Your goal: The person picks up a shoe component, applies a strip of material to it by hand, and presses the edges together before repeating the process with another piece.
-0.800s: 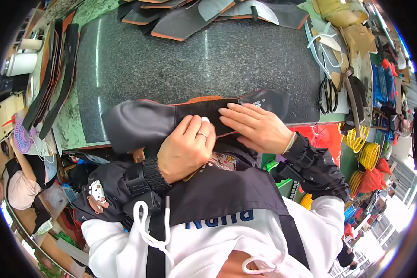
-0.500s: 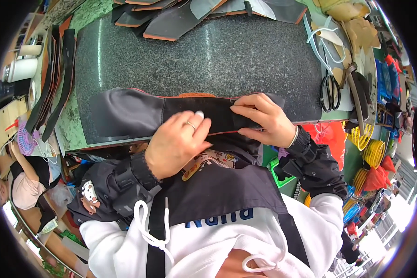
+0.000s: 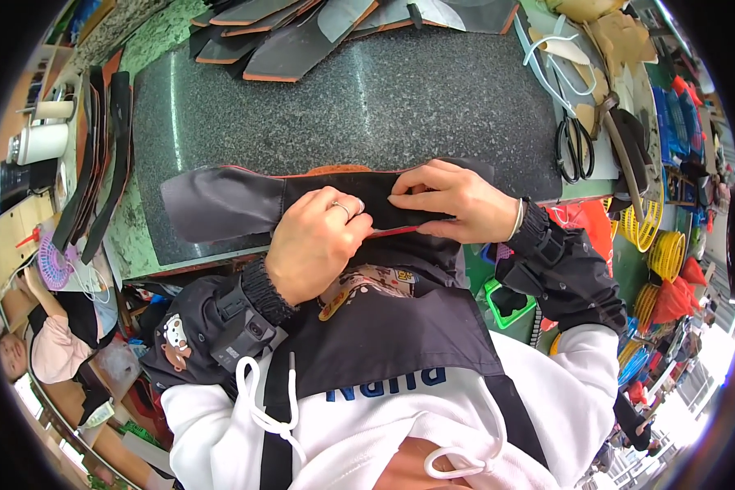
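A long black leather piece (image 3: 224, 202) with red edging lies along the near side of a dark speckled stone slab (image 3: 302, 122). A sewn seam crosses it left of the middle, and a brown-orange patch (image 3: 339, 170) shows at its far edge. My left hand (image 3: 314, 241), a ring on one finger, rests on its near middle with fingers bent together and pressed to the leather. My right hand (image 3: 457, 200) grips the right part, thumb at the near edge and fingertips on the top. What lies under the fingertips is hidden.
Stacked black leather pieces (image 3: 294, 49) lie at the slab's far edge, with more black strips (image 3: 110, 163) at its left. Black-handled scissors (image 3: 576, 151) and a brown strap (image 3: 625, 163) are on the right. A green basket (image 3: 510, 304) sits below the table edge. Another person (image 3: 57, 343) is at far left.
My left hand has come down onto the leather from a blurred position just above it. My right hand has shifted slightly left along the piece. The whole view has moved a little.
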Available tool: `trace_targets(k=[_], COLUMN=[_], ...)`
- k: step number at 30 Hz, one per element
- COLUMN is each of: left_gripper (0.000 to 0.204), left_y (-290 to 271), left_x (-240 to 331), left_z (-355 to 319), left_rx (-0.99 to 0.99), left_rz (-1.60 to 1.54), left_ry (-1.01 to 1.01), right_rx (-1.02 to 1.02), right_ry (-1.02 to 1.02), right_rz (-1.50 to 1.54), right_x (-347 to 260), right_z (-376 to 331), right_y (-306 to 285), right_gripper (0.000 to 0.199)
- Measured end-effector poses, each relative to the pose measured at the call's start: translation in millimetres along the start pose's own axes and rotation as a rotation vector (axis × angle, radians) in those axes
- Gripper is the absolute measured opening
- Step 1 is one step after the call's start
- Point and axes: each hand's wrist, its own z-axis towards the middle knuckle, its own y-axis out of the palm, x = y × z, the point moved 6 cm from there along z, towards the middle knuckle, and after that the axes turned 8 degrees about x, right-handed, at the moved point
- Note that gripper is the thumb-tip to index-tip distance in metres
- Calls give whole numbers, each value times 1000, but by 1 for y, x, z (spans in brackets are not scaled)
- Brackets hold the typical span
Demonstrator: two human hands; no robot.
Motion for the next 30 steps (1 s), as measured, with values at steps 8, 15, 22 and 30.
trace_targets(k=[8,15,22,30], left_gripper=[25,32,29,31], left_y=[1,-15,-12,-13], left_x=[-5,-10,-19,-8], left_z=[-4,-23,-41,-34], left_rx=[-30,72,110,-6], left_rz=[156,257,164,288], left_ry=[31,29,55,45], right_rx=[9,-176,-231,-110], right_ry=[35,-3,216,-65], right_rz=[-263,-640,-670,-358], right_x=[-15,-23,-31,-29], right_z=[15,29,61,27], right_y=[5,26,54,33], right_gripper=[76,75,79,70])
